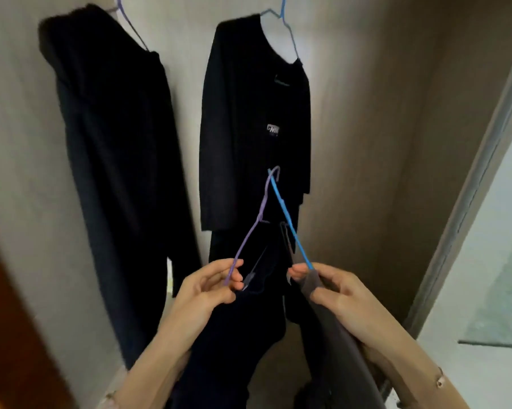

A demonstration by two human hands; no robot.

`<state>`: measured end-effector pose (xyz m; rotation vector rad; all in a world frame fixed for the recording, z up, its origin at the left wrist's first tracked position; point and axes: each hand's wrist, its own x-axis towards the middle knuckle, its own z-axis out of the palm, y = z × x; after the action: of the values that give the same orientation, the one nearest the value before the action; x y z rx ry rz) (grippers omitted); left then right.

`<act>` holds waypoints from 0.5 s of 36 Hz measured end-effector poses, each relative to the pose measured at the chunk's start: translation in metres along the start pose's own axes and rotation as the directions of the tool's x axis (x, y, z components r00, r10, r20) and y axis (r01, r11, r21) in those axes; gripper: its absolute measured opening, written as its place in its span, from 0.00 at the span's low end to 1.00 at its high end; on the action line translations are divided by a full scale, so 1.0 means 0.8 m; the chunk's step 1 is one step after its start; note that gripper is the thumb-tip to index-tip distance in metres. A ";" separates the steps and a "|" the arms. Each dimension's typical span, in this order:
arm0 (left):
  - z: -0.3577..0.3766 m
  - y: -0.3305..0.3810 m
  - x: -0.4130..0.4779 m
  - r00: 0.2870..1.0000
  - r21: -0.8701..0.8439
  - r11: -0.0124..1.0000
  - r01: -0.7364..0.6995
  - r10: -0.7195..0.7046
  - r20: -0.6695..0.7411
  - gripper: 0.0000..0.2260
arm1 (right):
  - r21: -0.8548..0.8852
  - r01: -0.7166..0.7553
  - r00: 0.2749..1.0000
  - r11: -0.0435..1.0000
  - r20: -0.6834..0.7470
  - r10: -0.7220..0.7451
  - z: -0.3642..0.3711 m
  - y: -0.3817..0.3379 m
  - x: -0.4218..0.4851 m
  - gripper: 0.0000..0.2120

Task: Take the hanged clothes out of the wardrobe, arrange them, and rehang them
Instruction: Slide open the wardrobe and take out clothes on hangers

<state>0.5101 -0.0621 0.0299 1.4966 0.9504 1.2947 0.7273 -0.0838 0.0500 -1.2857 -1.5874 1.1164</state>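
My left hand (210, 286) pinches the end of a purple hanger (253, 228) that carries a dark navy garment (234, 335). My right hand (331, 286) pinches the end of a blue hanger (287, 219) together with a grey-brown garment (337, 329) that drapes down over my right forearm. The two hangers' hooks cross in front of me. Inside the wardrobe a black top with a small label (254, 122) hangs on a blue hanger (281, 16). Left of it a black garment (113, 149) hangs on a purple hanger (125, 16).
The wardrobe's pale back wall (187, 84) and brown right side wall (381, 143) enclose the hanging clothes. A brown wooden door edge (13, 335) stands at the lower left. At the right runs a white frame (479, 187), with a pale surface beyond it.
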 end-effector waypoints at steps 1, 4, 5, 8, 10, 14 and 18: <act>-0.007 -0.017 -0.023 0.998 0.000 0.999 0.049 -0.049 -0.036 0.20 | -0.020 -0.023 0.998 1.000 0.057 0.024 0.009 0.014 -0.007 0.20; -0.032 -0.053 -0.091 0.974 -0.045 0.982 0.181 -0.185 -0.130 0.23 | -0.053 -0.053 0.970 0.997 0.233 0.064 0.036 0.045 -0.020 0.20; -0.041 -0.061 -0.113 0.961 -0.065 0.974 0.216 -0.224 -0.164 0.24 | -0.068 -0.052 0.954 0.996 0.291 0.069 0.045 0.053 -0.021 0.20; -0.068 -0.071 -0.177 0.909 -0.100 0.958 0.269 -0.287 -0.303 0.25 | -0.103 -0.026 0.883 0.994 0.465 0.071 0.076 0.066 -0.018 0.22; -0.080 -0.071 -0.210 0.879 -0.104 0.954 0.282 -0.300 -0.370 0.20 | -0.115 -0.001 0.840 0.993 0.539 0.063 0.095 0.069 -0.017 0.22; -0.101 -0.056 -0.287 0.764 -0.147 0.936 0.319 -0.346 -0.545 0.16 | -0.102 0.048 0.690 0.994 0.722 0.041 0.160 0.067 -0.015 0.24; -0.112 -0.032 -0.356 0.612 -0.157 0.928 0.337 -0.342 -0.713 0.21 | -0.056 0.105 0.516 0.993 0.857 -0.006 0.232 0.050 -0.013 0.24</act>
<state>0.3785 -0.3107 -0.0728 0.6754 1.6521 1.6205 0.5658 -0.1178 -0.0442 -0.6947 -2.4026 1.8171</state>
